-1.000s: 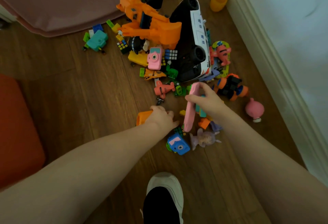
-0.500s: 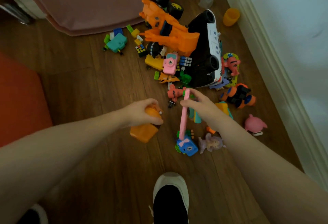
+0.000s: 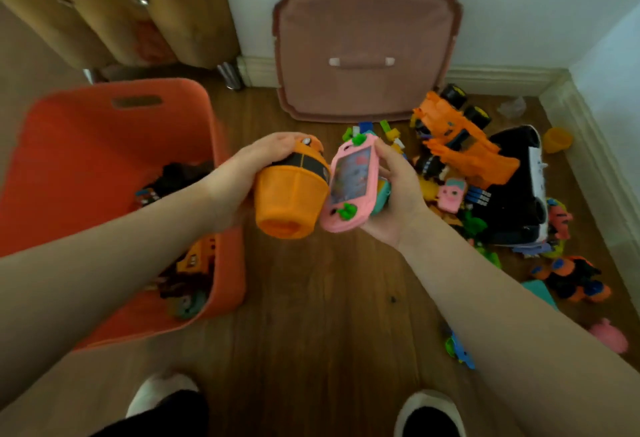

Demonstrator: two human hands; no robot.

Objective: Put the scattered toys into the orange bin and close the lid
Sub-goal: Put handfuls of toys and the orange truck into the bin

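My left hand (image 3: 239,176) grips an orange cup-shaped toy (image 3: 292,199) with a black band. My right hand (image 3: 398,194) holds a pink handheld game toy (image 3: 351,187) with green buttons, and something teal shows behind it. Both toys are raised side by side above the wooden floor, just right of the orange bin (image 3: 104,145). The bin stands open on the left with several toys inside. Its pinkish lid (image 3: 367,27) leans against the far wall. A heap of toys lies on the right, including an orange digger (image 3: 464,145) and a black-and-white car (image 3: 519,194).
A wooden cabinet (image 3: 114,10) stands at the back left. The white wall and skirting board (image 3: 595,166) close off the right side. A pink pig toy (image 3: 609,334) and a blue toy (image 3: 462,353) lie near my right arm. My two slippered feet (image 3: 429,412) show at the bottom.
Both hands have lifted their toys off the floor and swung left toward the bin. My view has turned, bringing the open bin and the leaning lid into sight.
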